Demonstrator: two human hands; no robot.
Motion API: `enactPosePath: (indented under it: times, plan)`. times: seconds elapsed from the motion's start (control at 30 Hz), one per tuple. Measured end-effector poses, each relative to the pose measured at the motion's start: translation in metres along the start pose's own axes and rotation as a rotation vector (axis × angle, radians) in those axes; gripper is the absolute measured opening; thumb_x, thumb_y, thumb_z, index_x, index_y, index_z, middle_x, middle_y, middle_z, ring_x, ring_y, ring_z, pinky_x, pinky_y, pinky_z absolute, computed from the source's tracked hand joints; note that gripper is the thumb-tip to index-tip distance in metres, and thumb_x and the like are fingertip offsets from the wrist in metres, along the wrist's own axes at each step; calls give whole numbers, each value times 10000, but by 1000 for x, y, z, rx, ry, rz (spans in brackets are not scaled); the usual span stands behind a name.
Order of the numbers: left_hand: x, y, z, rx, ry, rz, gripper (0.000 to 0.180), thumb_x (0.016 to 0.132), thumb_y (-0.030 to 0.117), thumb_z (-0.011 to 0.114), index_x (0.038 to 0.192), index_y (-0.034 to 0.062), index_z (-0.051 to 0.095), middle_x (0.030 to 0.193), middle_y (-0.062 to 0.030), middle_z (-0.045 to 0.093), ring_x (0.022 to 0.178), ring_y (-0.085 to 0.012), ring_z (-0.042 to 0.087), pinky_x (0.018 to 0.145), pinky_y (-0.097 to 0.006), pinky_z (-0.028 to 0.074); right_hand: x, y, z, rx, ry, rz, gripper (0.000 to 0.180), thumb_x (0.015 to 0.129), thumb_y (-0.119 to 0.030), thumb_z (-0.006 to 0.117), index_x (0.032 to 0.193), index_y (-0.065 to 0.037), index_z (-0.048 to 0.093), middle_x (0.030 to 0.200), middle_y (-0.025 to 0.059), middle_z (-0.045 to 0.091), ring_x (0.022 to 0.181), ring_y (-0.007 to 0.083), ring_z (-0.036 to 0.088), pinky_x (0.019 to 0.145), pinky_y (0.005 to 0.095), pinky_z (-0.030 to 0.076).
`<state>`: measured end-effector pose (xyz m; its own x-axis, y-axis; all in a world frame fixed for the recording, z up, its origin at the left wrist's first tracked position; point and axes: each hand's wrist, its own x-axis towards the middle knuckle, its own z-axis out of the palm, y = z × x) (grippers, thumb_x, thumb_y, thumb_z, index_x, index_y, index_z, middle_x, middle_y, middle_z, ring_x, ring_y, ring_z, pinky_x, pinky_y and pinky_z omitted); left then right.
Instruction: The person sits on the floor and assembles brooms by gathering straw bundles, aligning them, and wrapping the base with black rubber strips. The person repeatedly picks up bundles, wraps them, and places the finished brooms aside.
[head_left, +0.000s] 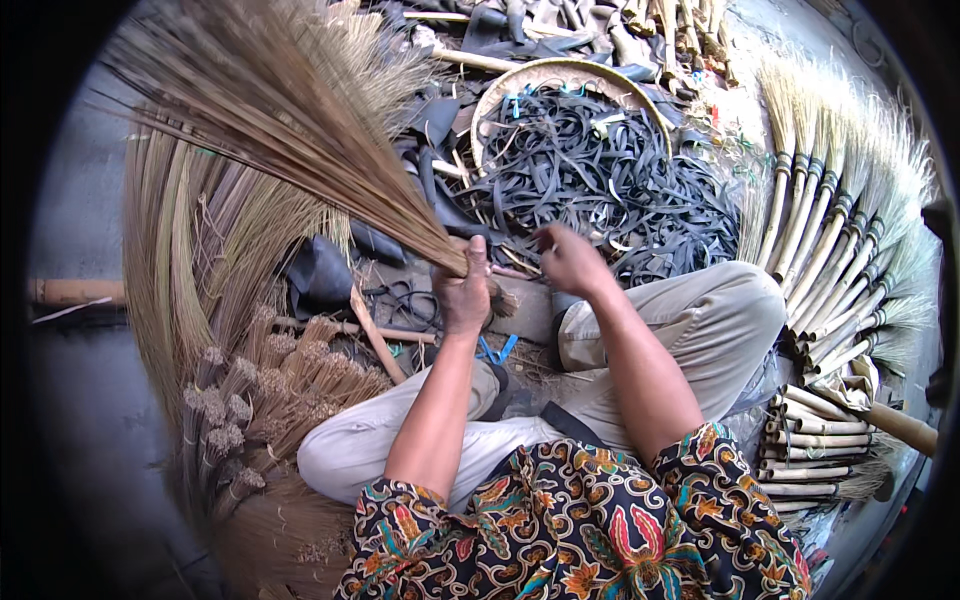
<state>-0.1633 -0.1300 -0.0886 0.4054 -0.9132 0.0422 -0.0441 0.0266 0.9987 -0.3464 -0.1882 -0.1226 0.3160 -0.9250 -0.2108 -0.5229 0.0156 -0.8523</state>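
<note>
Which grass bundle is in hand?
The long bundle fanning toward the picture's upper left, gripped near its narrow end by the left hand; the shorter bundles below lie unheld.

The person's left hand (463, 298) is clenched, thumb (478, 254) upright; left forearm (435, 415) extends forward. The right hand (575, 265), apart from it, is curled; right forearm (645, 365) angles inward.

Surroundings: stock and scrap on the floor.
Right: brooms (829, 184) side by side in a fanned row, pale bristles uppermost; below them, stacked pale handles (820, 440). Far side: round woven tray (590, 71), rim showing. Lower left: clustered straw bundles (228, 437), blunt ends showing. Far left: bamboo pole (75, 292). Centre: bright blue strip (508, 348), near a slanting wooden stick (374, 335).
</note>
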Motion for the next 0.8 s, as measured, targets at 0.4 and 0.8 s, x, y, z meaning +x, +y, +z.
enactPosePath:
  times: [0.4, 0.8]
  plan:
    - [50, 153, -71, -62, -239, 40, 1110, 796, 685, 795, 1566, 17, 354, 1486, -200, 455, 1302, -277, 547, 1100, -383, 429, -2, -50, 28, 298, 269, -73, 331, 905, -305, 798, 1008, -48, 616, 899, 48, 642, 853, 148, 636, 772, 328, 528]
    - [94, 173, -316, 277, 297, -26, 652, 1009, 578, 628, 1350, 23, 618, 1244, -76, 677, 1122, -165, 642, 998, -331, 478, 128, -160, -338, 207, 757, -576, 643, 1061, -515, 531, 1505, -51, 496, 1446, 142, 589, 1279, 257, 620, 1047, 449, 475]
